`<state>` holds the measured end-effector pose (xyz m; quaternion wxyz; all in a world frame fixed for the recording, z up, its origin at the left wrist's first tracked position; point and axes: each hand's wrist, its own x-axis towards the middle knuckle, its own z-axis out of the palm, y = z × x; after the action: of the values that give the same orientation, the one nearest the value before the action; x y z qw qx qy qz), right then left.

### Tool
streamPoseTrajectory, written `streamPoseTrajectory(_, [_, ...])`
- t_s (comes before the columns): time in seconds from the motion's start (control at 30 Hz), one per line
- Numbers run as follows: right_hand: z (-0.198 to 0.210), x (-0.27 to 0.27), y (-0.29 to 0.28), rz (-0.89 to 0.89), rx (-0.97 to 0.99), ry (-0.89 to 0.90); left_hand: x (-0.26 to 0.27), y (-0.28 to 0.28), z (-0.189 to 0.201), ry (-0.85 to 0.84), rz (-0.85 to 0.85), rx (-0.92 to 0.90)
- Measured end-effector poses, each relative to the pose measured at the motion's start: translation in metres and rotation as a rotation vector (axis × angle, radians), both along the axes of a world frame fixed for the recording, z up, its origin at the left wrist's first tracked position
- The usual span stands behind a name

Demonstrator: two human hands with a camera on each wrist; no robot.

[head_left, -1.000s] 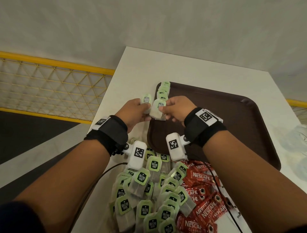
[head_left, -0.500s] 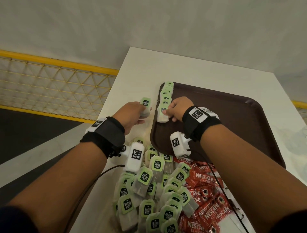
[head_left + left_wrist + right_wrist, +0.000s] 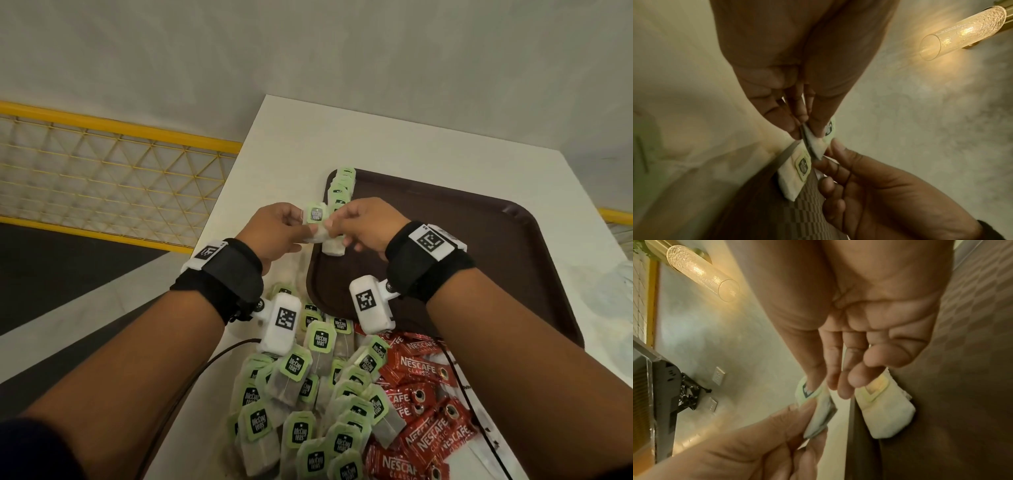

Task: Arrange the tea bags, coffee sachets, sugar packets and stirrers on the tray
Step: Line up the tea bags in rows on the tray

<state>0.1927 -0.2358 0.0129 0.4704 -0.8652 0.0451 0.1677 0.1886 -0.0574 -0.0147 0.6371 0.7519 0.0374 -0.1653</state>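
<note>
Both hands, left (image 3: pixel 274 229) and right (image 3: pixel 363 222), are pinching a green-tagged "McCoy teas" tea bag (image 3: pixel 317 222) beside the brown tray (image 3: pixel 479 246).

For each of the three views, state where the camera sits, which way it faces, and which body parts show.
Head: on the head, looking forward and down at the tray; both forearms and both hands show.
Left wrist: under the left wrist, looking along the left hand and the right hand.
Right wrist: under the right wrist, looking along the right hand toward the wall.
Shared: all three show the held tea bag.
</note>
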Motion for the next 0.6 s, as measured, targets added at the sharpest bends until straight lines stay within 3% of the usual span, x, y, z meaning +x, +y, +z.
streamPoseTrajectory(0.13, [-0.002, -0.007, -0.001, -0.058, 0.023, 0.036, -0.001, -0.004, 0.002, 0.021, -0.046, -0.005])
streamPoseTrajectory(0.33, [-0.005, -0.013, -0.006, -0.109, -0.083, 0.234, -0.003, 0.004, 0.009, 0.027, -0.011, 0.065])
streamPoseTrajectory(0.6, [0.003, -0.012, 0.002, -0.091, -0.192, 0.275, -0.008, 0.015, 0.013, 0.050, -0.006, 0.078])
